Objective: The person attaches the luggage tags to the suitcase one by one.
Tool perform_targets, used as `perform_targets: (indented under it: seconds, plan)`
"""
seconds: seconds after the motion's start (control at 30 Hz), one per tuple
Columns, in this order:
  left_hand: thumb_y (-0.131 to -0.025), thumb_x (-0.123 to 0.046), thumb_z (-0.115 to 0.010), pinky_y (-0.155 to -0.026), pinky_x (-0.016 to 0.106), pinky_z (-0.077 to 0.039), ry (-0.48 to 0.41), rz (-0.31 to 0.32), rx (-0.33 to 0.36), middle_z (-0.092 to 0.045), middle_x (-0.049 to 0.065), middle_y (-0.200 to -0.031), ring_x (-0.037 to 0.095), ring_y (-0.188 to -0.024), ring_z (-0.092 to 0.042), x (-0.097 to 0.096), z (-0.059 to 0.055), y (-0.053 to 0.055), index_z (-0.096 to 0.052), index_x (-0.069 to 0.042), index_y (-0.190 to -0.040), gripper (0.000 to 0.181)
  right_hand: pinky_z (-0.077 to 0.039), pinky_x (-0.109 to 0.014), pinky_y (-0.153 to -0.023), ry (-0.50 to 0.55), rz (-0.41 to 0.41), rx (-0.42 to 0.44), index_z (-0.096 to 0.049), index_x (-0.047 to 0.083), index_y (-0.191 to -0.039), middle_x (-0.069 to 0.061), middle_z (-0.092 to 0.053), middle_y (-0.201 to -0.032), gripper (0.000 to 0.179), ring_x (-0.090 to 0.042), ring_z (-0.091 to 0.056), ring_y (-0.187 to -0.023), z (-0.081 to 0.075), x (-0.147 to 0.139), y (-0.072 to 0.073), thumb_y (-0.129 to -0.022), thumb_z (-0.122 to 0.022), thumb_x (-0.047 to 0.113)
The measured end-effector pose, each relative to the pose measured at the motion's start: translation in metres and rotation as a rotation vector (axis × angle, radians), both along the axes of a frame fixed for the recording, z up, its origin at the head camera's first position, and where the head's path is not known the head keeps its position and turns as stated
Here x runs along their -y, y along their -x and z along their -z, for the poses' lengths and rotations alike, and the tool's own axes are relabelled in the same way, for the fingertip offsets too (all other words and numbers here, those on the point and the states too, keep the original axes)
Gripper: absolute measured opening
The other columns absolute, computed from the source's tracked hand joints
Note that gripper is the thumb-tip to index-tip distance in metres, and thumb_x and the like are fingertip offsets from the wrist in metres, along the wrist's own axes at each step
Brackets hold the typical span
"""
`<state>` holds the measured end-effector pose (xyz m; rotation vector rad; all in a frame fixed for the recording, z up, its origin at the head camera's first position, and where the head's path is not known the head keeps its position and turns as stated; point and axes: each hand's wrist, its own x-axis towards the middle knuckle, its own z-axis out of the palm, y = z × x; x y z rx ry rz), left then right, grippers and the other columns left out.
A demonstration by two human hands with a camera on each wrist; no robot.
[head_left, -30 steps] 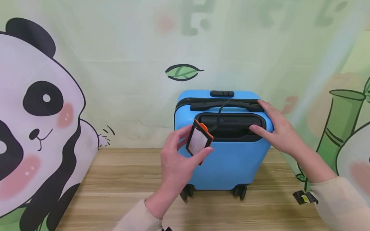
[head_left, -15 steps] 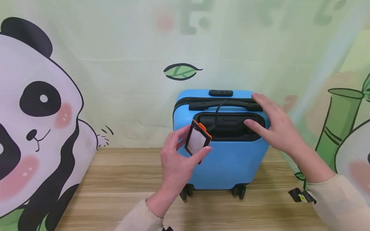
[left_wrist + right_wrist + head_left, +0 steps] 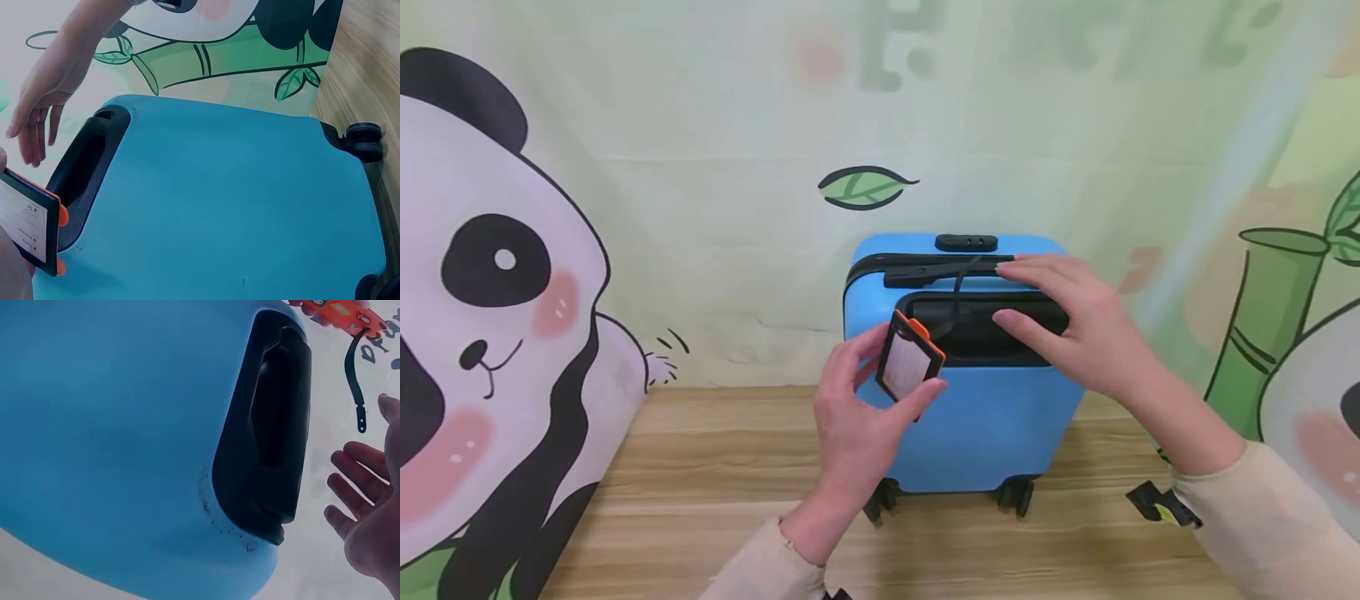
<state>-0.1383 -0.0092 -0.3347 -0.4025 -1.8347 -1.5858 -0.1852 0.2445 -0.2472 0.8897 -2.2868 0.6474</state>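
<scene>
My left hand (image 3: 859, 417) pinches a luggage tag (image 3: 910, 365) between thumb and fingers, in front of the suitcase's upper part. A white card in a black frame faces me; the tag's other side is orange with printed pictures in the right wrist view. From its top a free black strap (image 3: 354, 372), with holes at its end, sticks out toward the right hand. The light blue suitcase (image 3: 985, 429) stands upright with a black carry handle (image 3: 917, 275) on top. My right hand (image 3: 1078, 329), fingers extended and holding nothing, hovers by the handle's right part and hides some of it.
The suitcase rests on its black wheels (image 3: 1017, 496) on a wood-grain surface (image 3: 722, 467). Close behind it hangs a pale green backdrop (image 3: 715, 208) with a printed panda. A black combination lock (image 3: 966, 242) sits on the suitcase top.
My right hand has left the suitcase's right top corner and moved left toward the tag's strap. My left hand keeps the tag almost in place. The whole view has shifted slightly.
</scene>
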Motion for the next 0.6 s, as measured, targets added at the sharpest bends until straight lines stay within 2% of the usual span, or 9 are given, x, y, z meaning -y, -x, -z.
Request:
perform_targets:
  seconds: [0.6]
  plan:
    - [-0.078, -0.020, -0.099, -0.104, 0.036, -0.057, -0.008, -0.010, -0.093, -0.067, -0.002, -0.135, 0.015, -0.125, -0.063, 0.001, 0.000, 0.001, -0.067, -0.012, -0.140, 0.071, -0.051, -0.053, -0.106, 0.059, -0.091, 0.044, -0.076, 0.013, -0.132, -0.006, -0.075, -0.132, 0.038, -0.025, -0.066, -0.128, -0.008, 0.027, -0.003, -0.094, -0.081, 0.015]
